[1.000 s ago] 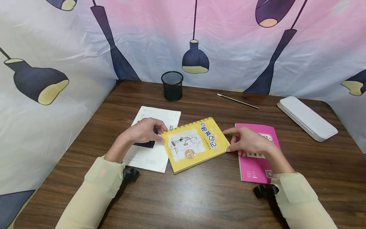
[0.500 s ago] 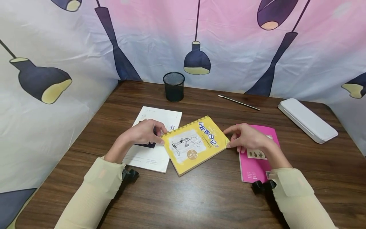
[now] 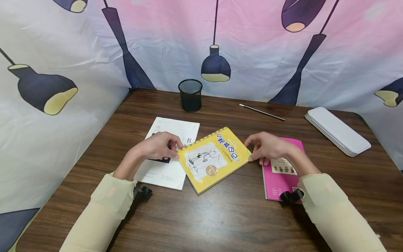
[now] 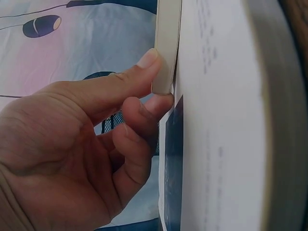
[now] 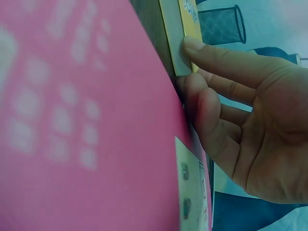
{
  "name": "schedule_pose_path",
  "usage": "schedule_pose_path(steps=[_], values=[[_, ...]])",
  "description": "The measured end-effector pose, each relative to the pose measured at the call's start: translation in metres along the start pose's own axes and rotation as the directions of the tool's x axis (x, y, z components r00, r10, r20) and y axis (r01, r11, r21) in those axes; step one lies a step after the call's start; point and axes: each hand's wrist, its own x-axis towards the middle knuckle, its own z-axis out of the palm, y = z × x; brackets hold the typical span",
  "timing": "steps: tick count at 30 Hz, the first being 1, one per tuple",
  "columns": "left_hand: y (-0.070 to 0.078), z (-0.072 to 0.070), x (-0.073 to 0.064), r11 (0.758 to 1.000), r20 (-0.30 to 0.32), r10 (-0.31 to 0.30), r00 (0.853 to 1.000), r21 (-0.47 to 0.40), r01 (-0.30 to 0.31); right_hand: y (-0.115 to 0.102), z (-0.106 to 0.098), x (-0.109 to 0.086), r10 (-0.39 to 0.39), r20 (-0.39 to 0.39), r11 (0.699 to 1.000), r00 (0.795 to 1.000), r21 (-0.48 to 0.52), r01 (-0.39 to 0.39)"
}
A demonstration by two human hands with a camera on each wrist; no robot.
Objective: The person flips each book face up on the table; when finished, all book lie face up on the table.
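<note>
A yellow book (image 3: 217,164) with a cartoon figure on its cover lies aslant between both hands. My left hand (image 3: 157,146) pinches its left corner; the left wrist view shows thumb and fingers meeting around the book's edge (image 4: 167,53). At the opposite corner, my right hand (image 3: 267,147) pinches the yellow book between thumb and fingertips. Beneath the left hand lies a white book (image 3: 162,176) with a dark picture, partly covered by the hand and the yellow book. A pink book (image 3: 277,182) lies under the right hand and wrist, which hide part of it.
Behind the books stands a black mesh pen holder (image 3: 190,99). A pencil (image 3: 262,112) lies toward the back, left of a white pencil case (image 3: 338,131). Lamp-patterned cloth (image 3: 170,45) hangs around the wooden table (image 3: 201,224) at the back and sides.
The yellow book has turned slightly, its right end moving away from the person and its near corner coming closer. My right hand has shifted a little farther back along with it.
</note>
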Motion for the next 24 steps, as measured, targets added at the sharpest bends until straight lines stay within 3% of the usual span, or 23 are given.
schedule_pose_path(steps=[8, 16, 24], values=[[0.001, -0.002, -0.002, 1.000, 0.010, -0.006, 1.000, 0.003, 0.006, -0.001, -0.007, 0.006, 0.008, 0.020, 1.000, 1.000, 0.007, -0.008], [0.001, -0.003, -0.005, 0.999, 0.038, -0.032, 0.999, -0.018, 0.033, 0.006, -0.004, 0.007, 0.034, -0.023, 0.995, 0.999, 0.099, -0.032], [0.003, -0.002, -0.009, 0.999, 0.083, -0.020, 0.996, -0.033, 0.023, 0.010, -0.005, 0.012, 0.064, -0.048, 0.979, 0.997, 0.195, -0.053]])
